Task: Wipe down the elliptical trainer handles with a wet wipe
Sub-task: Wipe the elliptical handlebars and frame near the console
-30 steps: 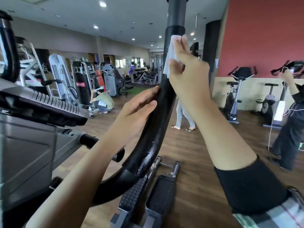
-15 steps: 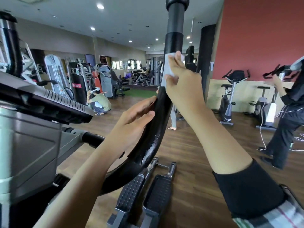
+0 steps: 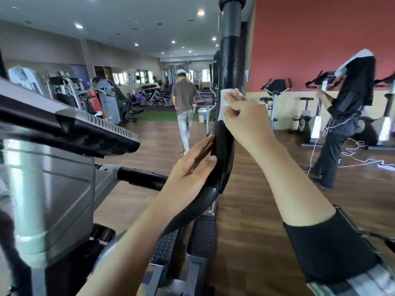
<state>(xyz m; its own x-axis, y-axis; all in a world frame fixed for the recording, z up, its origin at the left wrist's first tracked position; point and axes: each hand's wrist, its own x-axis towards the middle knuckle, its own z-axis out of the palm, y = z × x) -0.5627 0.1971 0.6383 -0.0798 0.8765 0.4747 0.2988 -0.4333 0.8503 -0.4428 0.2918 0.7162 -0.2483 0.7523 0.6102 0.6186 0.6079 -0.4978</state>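
A tall black elliptical handle [image 3: 230, 67] rises through the middle of the head view and curves down to the left. My right hand [image 3: 243, 118] grips a white wet wipe [image 3: 223, 103] wrapped against the handle at mid-height, fingers curled round it. Just below, my left hand [image 3: 192, 167] rests on the handle's left side with straight fingers, steadying it. The wipe is mostly hidden under my right fingers.
The trainer's grey console [image 3: 70, 129] and a short black side grip [image 3: 141, 178] fill the left. Foot pedals [image 3: 205, 238] lie below. A person [image 3: 183, 107] walks away mid-floor; another person [image 3: 346, 116] stands at exercise bikes [image 3: 275, 97] on the right, cables on the floor.
My right hand with the wipe has slid down the handle toward my left hand. The view has swung, and the handle looks more upright.
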